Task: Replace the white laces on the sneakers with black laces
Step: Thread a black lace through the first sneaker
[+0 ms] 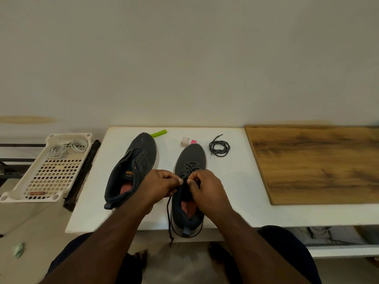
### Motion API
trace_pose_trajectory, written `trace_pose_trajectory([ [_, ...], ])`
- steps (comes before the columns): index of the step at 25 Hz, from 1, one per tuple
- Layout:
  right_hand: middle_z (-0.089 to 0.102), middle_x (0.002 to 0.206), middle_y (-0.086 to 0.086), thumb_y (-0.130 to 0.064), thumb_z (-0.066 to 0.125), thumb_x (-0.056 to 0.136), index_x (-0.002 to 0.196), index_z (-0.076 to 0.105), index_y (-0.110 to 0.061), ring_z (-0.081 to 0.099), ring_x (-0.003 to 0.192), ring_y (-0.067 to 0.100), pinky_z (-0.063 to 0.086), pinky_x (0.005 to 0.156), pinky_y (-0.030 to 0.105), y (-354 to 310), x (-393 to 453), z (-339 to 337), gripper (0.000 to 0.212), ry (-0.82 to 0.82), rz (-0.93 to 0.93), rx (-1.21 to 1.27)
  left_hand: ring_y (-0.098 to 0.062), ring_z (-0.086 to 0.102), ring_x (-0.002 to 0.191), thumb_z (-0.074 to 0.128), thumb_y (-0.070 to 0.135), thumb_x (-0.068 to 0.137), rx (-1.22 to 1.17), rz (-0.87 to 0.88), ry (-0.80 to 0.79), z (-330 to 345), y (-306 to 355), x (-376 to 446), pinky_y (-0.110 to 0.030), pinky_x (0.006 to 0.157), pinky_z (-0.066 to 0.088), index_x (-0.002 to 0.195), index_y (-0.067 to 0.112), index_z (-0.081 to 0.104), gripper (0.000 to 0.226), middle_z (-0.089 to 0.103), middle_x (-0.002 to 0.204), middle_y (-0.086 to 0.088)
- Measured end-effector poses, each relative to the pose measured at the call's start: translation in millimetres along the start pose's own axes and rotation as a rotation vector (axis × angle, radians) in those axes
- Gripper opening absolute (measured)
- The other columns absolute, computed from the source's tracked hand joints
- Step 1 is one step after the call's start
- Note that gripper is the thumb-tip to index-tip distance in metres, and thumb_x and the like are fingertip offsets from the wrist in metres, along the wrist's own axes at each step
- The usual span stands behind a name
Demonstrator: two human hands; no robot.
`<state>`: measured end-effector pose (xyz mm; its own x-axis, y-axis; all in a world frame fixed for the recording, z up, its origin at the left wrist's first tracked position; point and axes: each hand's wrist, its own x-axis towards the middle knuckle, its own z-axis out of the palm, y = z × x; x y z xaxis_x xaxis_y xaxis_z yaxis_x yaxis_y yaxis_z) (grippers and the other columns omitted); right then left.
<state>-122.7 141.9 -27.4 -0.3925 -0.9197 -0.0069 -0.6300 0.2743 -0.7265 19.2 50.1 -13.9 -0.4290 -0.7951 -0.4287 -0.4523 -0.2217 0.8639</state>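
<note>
Two dark grey sneakers stand on a white table point(235, 191), toes away from me. The left sneaker point(135, 167) has no lace in it. The right sneaker point(190, 160) carries a black lace point(191, 166) through its front eyelets. My left hand point(160, 185) and my right hand point(207, 189) meet over the right sneaker's tongue, each pinching the black lace. One loose end point(169, 218) hangs down past the table's front edge. A second black lace point(219, 147) lies coiled to the right of the sneakers. White laces point(67, 149) lie in a cream basket.
The cream perforated basket point(49, 175) sits on a rack left of the table. A green tube point(159, 133) and a small white and pink item point(187, 140) lie behind the sneakers. A wooden board point(317, 162) covers the table's right side.
</note>
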Motion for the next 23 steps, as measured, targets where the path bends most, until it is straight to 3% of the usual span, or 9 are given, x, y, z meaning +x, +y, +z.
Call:
trace_pose_trajectory([
  [8, 0.059, 0.096, -0.008, -0.026, 0.059, 0.096, 0.092, 0.065, -0.024, 0.055, 0.089, 0.006, 0.05, 0.084, 0.03, 0.4, 0.5, 3.5, 0.008, -0.015, -0.012, -0.004, -0.014, 0.066, 0.071, 0.063, 0.011, 0.095, -0.045, 0.002, -0.03, 1.1, -6.6, 3.8, -0.024, 0.067, 0.056, 0.099, 0.015, 0.074, 0.013, 0.074, 0.084, -0.012],
  [13, 0.064, 0.097, -0.011, -0.03, 0.062, 0.094, 0.098, 0.068, -0.027, 0.057, 0.091, 0.006, 0.053, 0.086, 0.033, -3.2, -1.6, -0.1, 0.008, 0.018, 0.026, 0.019, -0.015, 0.066, 0.072, 0.063, 0.014, 0.095, 0.038, 0.058, -0.001, 2.9, -4.4, 2.0, -0.026, 0.067, 0.056, 0.093, 0.014, 0.072, 0.008, 0.071, 0.08, -0.009],
  [15, 0.063, 0.107, -0.01, -0.035, 0.06, 0.094, 0.107, 0.066, -0.029, 0.053, 0.101, 0.01, 0.049, 0.089, 0.032, -8.3, -6.4, -3.3, 0.015, 0.07, -0.024, -0.141, -0.016, 0.066, 0.075, 0.058, 0.016, 0.097, 0.049, 0.074, 0.068, 3.6, -0.1, 1.4, -0.027, 0.064, 0.052, 0.093, 0.013, 0.067, 0.01, 0.071, 0.084, -0.007],
  [18, 0.063, 0.107, -0.006, -0.04, 0.053, 0.095, 0.107, 0.064, -0.028, 0.053, 0.1, 0.015, 0.049, 0.083, 0.033, -20.9, -22.4, -2.2, 0.02, 0.144, -0.191, -0.335, -0.023, 0.071, 0.087, 0.048, 0.018, 0.101, -0.2, 0.085, 0.105, 4.4, 10.0, -1.7, -0.031, 0.07, 0.052, 0.099, 0.008, 0.058, 0.014, 0.075, 0.093, -0.007],
  [21, 0.064, 0.109, -0.002, -0.045, 0.05, 0.095, 0.118, 0.063, -0.027, 0.058, 0.1, 0.021, 0.052, 0.08, 0.035, -29.5, -41.5, 10.9, 0.032, -0.041, -0.206, -0.334, -0.024, 0.072, 0.08, 0.04, 0.019, 0.105, -0.536, 0.096, 0.097, -0.2, 18.1, -8.3, -0.033, 0.07, 0.054, 0.099, 0.013, 0.051, 0.014, 0.072, 0.081, -0.007],
  [23, 0.065, 0.116, 0.004, -0.042, 0.049, 0.096, 0.13, 0.059, -0.026, 0.059, 0.106, 0.027, 0.052, 0.082, 0.038, -28.4, -47.3, 19.1, 0.039, -0.08, -0.232, -0.435, -0.021, 0.065, 0.07, 0.042, 0.02, 0.104, -0.502, 0.118, 0.152, -3.8, 18.4, -9.4, -0.031, 0.064, 0.052, 0.097, 0.015, 0.052, 0.013, 0.061, 0.072, -0.005],
])
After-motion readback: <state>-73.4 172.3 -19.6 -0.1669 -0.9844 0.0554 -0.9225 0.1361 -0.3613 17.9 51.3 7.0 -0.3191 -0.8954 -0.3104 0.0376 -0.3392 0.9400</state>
